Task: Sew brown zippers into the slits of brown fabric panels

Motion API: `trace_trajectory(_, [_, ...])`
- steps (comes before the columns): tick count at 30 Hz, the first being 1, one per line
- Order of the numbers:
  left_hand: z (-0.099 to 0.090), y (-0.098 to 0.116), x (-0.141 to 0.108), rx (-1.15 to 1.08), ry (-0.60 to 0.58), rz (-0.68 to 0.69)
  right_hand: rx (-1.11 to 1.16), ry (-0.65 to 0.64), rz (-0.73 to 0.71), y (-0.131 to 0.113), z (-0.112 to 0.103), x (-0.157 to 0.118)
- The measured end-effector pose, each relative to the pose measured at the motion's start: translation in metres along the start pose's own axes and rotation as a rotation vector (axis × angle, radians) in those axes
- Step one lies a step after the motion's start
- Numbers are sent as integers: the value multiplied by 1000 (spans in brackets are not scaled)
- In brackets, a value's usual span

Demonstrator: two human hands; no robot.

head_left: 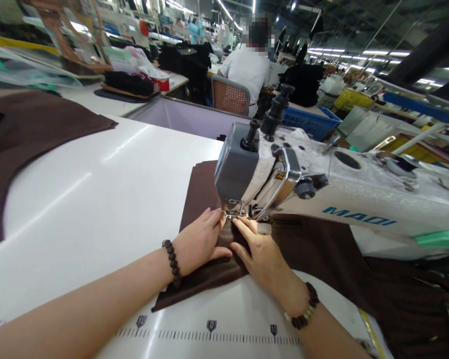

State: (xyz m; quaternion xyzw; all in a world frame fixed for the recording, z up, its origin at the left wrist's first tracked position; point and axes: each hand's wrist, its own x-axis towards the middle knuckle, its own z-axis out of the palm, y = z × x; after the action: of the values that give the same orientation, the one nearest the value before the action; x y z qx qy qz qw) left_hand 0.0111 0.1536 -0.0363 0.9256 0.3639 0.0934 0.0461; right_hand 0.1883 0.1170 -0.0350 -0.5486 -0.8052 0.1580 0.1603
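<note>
A piece of dark brown fabric (200,194) lies under the head of a white sewing machine (303,184). My left hand (200,242) rests flat on the cloth, left of the presser foot (229,216), with its fingertips close beside it. On the right of the foot, my right hand (260,249) presses down on the same fabric, fingers stretched forward. Both thumbs point inward toward each other in front of the foot. The needle is hard to make out behind the fingers. Each wrist wears a dark beaded bracelet.
More brown fabric (41,124) lies at the table's left edge, and a dark heap (407,294) sits at right. A ruler scale (209,336) runs along the front edge. Beyond the table, a person in white (243,70) sits on a chair (230,94) near a blue crate (314,119).
</note>
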Motion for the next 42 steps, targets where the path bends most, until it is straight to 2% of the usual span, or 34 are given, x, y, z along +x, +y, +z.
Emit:
trace_trajectory(17, [5, -5, 2, -19, 50, 23, -5, 13, 11, 1, 2, 1])
trace_trajectory(42, [-5, -6, 8, 33, -55, -2, -101, -3, 37, -2, 4, 5])
